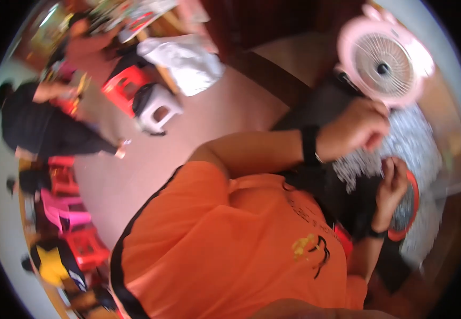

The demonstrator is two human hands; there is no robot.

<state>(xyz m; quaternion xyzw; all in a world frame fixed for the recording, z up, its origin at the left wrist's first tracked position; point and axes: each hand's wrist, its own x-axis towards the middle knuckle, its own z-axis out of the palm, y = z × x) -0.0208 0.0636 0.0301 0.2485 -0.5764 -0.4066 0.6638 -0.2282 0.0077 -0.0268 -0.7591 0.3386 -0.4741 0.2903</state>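
Left hand [355, 132] sits curled near a fan [383, 68], right hand [391, 186] half-bent beside a red rim [415, 198]; floor [204, 119] spreads behind; grips unclear.

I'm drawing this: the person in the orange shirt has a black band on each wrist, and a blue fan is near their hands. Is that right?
Not quite: the fan is pink, not blue, as the head view shows. The orange shirt, black bands and nearby hands are right.
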